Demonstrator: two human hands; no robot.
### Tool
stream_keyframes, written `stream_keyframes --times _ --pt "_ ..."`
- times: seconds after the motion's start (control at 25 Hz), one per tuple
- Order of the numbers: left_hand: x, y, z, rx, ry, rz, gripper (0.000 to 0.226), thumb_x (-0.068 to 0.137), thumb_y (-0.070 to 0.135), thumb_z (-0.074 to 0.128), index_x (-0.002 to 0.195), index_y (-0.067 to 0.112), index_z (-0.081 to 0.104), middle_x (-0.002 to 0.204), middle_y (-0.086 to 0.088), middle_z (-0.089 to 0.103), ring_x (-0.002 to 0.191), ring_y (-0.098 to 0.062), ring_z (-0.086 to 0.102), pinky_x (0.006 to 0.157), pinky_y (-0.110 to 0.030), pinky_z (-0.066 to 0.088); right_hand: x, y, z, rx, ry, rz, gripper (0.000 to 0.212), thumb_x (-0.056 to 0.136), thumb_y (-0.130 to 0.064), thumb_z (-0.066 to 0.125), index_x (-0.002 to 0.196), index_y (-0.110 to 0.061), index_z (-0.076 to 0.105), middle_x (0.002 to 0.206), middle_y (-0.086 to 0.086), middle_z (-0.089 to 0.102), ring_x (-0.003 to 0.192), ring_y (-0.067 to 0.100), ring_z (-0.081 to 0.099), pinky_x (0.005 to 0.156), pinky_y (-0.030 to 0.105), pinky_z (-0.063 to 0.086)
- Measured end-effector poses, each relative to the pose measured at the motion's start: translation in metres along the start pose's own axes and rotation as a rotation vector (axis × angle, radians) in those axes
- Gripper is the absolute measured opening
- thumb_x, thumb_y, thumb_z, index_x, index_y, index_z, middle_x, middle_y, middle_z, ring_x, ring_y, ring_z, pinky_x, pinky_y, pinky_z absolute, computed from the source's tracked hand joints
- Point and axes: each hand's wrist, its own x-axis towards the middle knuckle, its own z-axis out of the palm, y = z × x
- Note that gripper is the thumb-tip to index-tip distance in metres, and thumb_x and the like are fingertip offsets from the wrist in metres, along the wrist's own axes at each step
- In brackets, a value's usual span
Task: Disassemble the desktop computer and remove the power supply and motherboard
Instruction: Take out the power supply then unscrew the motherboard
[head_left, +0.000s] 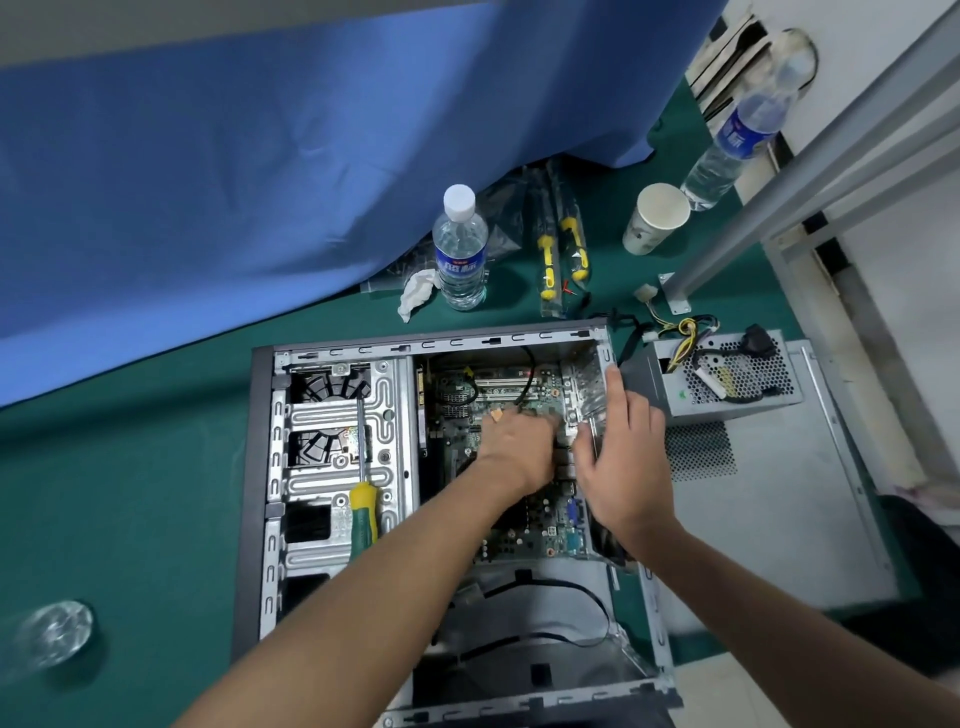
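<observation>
Open desktop case (260, 467) flat on its side on green mat (156, 467), side panel off, interior facing up. Motherboard (524, 535) seated in the right half of the case, green PCB w/ white slots near the top, blue and other ports along its right edge, black cables looping across. Left hand (517, 447) reaching down onto the middle of the board, knuckles up, fingers curled under and hidden; cannot tell if gripping anything. Right hand (623, 457) just beside it at the board's right edge by the rear I/O wall, fingers fairly straight, index tip touching the case's top-right corner, thumb near a thin metal piece; no clear grasp, looks released. Power supply (727, 379) already out of the case, sitting just right of it on the removed grey side panel (779, 519), perforated grille up, yellow/black wire bundle spilling off its top. Green-yellow screwdriver (363, 514) lying on the silver drive cage, left half of case, well apart from both hands. Water bottle (460, 249), crumpled tissue, bagged yellow-handled tools (563, 249), paper cup (655, 218) and 2nd bottle (737, 135) beyond the case; blue cloth (260, 156) draped behind.
</observation>
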Motion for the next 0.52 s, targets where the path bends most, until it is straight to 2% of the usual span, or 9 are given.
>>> stream_keyframes --times 0.12,0.2,0.24,0.32,0.4,0.44,0.52 --pt "0.006 0.004 0.002 -0.043 0.051 0.06 0.016 0.092 0.011 0.055 0.108 0.017 0.056 0.097 -0.009 0.066 0.104 -0.031 0.058 0.089 -0.042 0.045 0.0 0.001 0.001 -0.001 0.011 -0.008 0.067 0.094 -0.023 0.055 0.152 -0.004 0.027 0.119 0.016 0.053 0.106 0.031 0.045 0.096 0.044 0.042" --pt "0.008 0.006 -0.001 -0.063 0.139 0.143 0.011 0.09 0.008 0.055 0.092 0.018 0.051 0.085 -0.004 0.058 0.092 -0.028 0.058 0.084 -0.041 0.046 0.001 0.001 0.002 -0.001 0.014 -0.009 0.067 0.094 -0.022 0.055 0.152 -0.004 0.027 0.118 0.016 0.053 0.106 0.032 0.046 0.096 0.045 0.042" --pt "0.01 0.007 -0.001 -0.081 0.191 0.184 0.012 0.089 0.008 0.055 0.088 0.018 0.05 0.085 -0.003 0.057 0.089 -0.026 0.055 0.084 -0.041 0.046 0.001 0.001 0.002 0.0 0.011 -0.011 0.067 0.093 -0.021 0.055 0.152 -0.004 0.028 0.118 0.016 0.053 0.106 0.032 0.046 0.096 0.045 0.043" --pt "0.014 0.007 -0.001 -0.139 0.183 0.234 0.012 0.087 0.007 0.056 0.096 0.015 0.058 0.097 -0.003 0.063 0.092 -0.024 0.057 0.086 -0.04 0.05 0.001 0.001 0.002 0.008 0.016 -0.01 0.067 0.093 -0.021 0.055 0.152 -0.004 0.028 0.117 0.015 0.053 0.106 0.031 0.045 0.095 0.044 0.043" --pt "0.014 0.001 0.006 -0.26 0.069 0.195 0.029 0.086 0.002 0.057 0.111 0.016 0.063 0.11 -0.003 0.066 0.1 -0.022 0.062 0.089 -0.036 0.052 0.0 0.002 0.003 0.013 0.022 -0.01 0.068 0.093 -0.022 0.056 0.152 -0.005 0.027 0.117 0.015 0.053 0.106 0.03 0.045 0.095 0.044 0.043" --pt "0.013 -0.004 0.011 -0.348 0.091 0.123 0.032 0.086 -0.001 0.057 0.113 0.016 0.063 0.114 -0.002 0.065 0.1 -0.021 0.062 0.09 -0.032 0.052 0.0 0.002 0.003 0.012 0.023 -0.014 0.068 0.093 -0.022 0.056 0.152 -0.005 0.027 0.117 0.014 0.053 0.106 0.03 0.045 0.095 0.044 0.044" --pt "0.012 -0.02 0.014 -0.524 0.283 -0.132 0.034 0.087 -0.002 0.058 0.116 0.016 0.061 0.125 -0.002 0.055 0.093 -0.012 0.058 0.084 -0.017 0.048 0.0 0.002 0.003 0.013 0.02 -0.016 0.069 0.093 -0.024 0.054 0.153 -0.006 0.026 0.118 0.013 0.053 0.107 0.028 0.045 0.095 0.044 0.045"
